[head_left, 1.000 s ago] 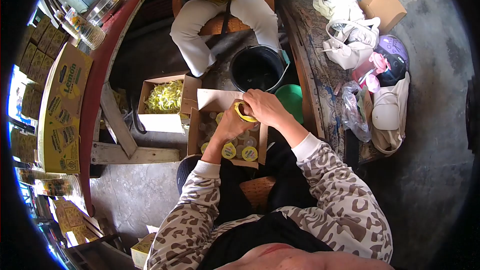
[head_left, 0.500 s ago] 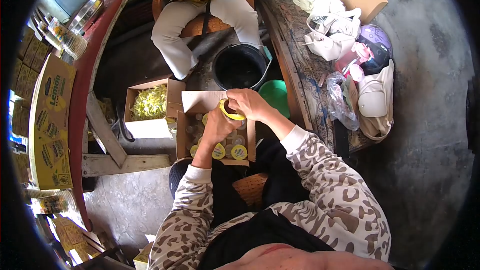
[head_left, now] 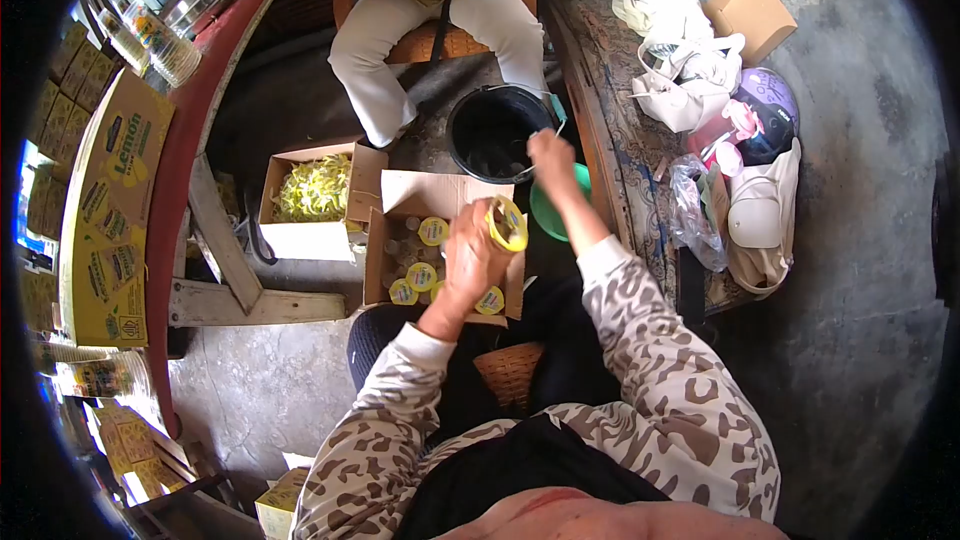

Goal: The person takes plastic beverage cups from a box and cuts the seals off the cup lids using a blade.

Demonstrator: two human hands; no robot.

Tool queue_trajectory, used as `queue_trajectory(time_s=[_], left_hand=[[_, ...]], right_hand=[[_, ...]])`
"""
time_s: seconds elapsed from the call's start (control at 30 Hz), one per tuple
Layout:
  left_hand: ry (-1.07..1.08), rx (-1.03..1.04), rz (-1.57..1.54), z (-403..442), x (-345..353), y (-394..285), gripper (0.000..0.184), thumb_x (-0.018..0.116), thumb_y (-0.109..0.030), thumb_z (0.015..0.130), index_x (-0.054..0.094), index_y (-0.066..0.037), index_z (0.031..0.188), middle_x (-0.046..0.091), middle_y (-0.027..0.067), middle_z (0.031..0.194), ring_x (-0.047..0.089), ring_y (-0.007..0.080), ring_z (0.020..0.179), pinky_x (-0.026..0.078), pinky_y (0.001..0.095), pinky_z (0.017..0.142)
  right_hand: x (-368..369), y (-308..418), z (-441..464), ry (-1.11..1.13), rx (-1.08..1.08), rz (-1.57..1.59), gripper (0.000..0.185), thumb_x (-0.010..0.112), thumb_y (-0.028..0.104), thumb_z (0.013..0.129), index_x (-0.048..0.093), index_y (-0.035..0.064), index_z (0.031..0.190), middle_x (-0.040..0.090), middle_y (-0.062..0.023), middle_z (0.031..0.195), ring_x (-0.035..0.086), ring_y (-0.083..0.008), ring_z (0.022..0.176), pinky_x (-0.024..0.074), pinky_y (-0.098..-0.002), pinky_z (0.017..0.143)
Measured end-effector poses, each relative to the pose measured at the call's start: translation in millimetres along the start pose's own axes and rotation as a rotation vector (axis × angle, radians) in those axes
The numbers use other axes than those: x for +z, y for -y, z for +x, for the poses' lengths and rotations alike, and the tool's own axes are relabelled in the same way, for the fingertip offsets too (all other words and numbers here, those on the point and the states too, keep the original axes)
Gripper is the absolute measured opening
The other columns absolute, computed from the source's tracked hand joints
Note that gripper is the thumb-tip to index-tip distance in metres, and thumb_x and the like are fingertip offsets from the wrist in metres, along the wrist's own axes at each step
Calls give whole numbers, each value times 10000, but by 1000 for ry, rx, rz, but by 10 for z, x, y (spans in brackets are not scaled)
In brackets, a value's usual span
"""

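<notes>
My left hand [head_left: 474, 255] is wrapped round a cup with a torn yellow lid [head_left: 508, 223], tilted above the right side of an open cardboard box [head_left: 420, 187]. Inside that box stand clear cups, several with yellow printed lids [head_left: 421, 276]. My right hand [head_left: 551, 155] is at the right rim of a black bucket [head_left: 470, 155], its fingers pressed together; whatever they hold, if anything, is too small to make out. Under my right wrist sits a green basin [head_left: 546, 213].
A box of yellow-green strips [head_left: 313, 190] stands to the left. Across from me sits a person [head_left: 440, 0] holding a small cup. A red-edged table [head_left: 165, 240] bears a Lemon carton [head_left: 120, 230]. Bags and a cap [head_left: 756, 217] lie on a patterned bench [head_left: 640, 140] at right.
My right hand has left the cup in my left hand and moved up and right to the bucket's rim. The cup is now tilted, with its lid facing right.
</notes>
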State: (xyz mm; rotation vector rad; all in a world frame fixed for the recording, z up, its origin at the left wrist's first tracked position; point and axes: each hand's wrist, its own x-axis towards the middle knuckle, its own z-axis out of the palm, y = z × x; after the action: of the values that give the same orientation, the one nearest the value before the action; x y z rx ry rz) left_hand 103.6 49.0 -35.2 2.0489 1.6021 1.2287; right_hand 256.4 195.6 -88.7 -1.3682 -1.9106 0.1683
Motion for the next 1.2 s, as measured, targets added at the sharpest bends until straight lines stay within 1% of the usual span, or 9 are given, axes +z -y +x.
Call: queue_trajectory(time_s=[0.03, 0.1, 0.27, 0.4, 0.53, 0.7, 0.77, 0.97, 1.2], left_hand=[[-14, -2, 0, -37, -46, -87, 491, 791, -96, 675, 559, 2, 1097, 633, 189, 935, 628, 401, 884, 512, 435, 786], [31, -176, -18, -49, -47, 46, 524, 786, -96, 685, 540, 3, 1137, 622, 194, 980, 623, 400, 913, 510, 426, 811], [-53, -123, -185, 63, -102, 279, 554, 763, -101, 700, 490, 25, 1166, 612, 224, 1005, 614, 416, 930, 497, 456, 831], [24, -196, -329, 108, -85, 312, 545, 767, -95, 699, 477, 25, 1145, 616, 223, 1024, 627, 398, 959, 493, 432, 866], [61, -242, -304, 131, -73, 335, 555, 815, -134, 691, 477, 11, 1107, 645, 214, 987, 659, 374, 942, 516, 421, 815], [68, -264, -280, 189, -40, 309, 608, 868, -196, 661, 478, -6, 1089, 651, 200, 937, 665, 370, 901, 524, 419, 772], [93, -316, -168, 189, 17, 364, 593, 874, -218, 683, 491, 1, 1078, 668, 197, 1003, 682, 297, 965, 534, 383, 803], [43, -237, -101, 143, 120, 438, 621, 882, -254, 648, 475, -15, 1051, 637, 212, 916, 649, 397, 858, 519, 446, 724], [118, -301, -115, 140, 43, 372, 663, 895, -275, 645, 489, 2, 1091, 653, 215, 1000, 674, 351, 922, 529, 410, 785]], right_hand=[[-171, 38, 132, -7, 298, 127, 209, 505, 167, 924, 573, 7, 808, 615, -155, 702, 657, -309, 674, 508, -405, 593], [-517, 235, 214, 221, 425, 438, 246, 459, 186, 944, 551, -9, 824, 604, -137, 617, 669, -264, 644, 518, -373, 589], [-425, 283, -3, 379, 419, 800, 228, 376, 144, 1005, 532, -3, 927, 639, -110, 803, 662, -181, 688, 553, -308, 611], [-467, 496, -32, 512, 376, 873, 190, 436, 143, 1002, 536, -10, 952, 652, -104, 799, 657, -151, 669, 551, -278, 611], [-444, 493, -49, 532, 279, 749, 162, 492, 117, 953, 562, -28, 931, 658, -133, 798, 672, -216, 678, 542, -334, 640], [-475, 585, -119, 414, -101, 264, 174, 578, 170, 882, 586, -3, 886, 588, -195, 863, 612, -401, 810, 511, -465, 724], [-452, 605, -168, 422, -129, 234, 195, 589, 194, 889, 570, 2, 865, 581, -179, 883, 630, -384, 798, 519, -470, 723], [-455, 695, -215, 460, -291, 69, 268, 664, 213, 853, 562, 2, 984, 587, -138, 947, 645, -323, 867, 556, -414, 709], [-336, 689, -253, 431, -308, 43, 205, 668, 125, 835, 532, 28, 953, 556, -118, 912, 626, -313, 872, 538, -413, 706]])
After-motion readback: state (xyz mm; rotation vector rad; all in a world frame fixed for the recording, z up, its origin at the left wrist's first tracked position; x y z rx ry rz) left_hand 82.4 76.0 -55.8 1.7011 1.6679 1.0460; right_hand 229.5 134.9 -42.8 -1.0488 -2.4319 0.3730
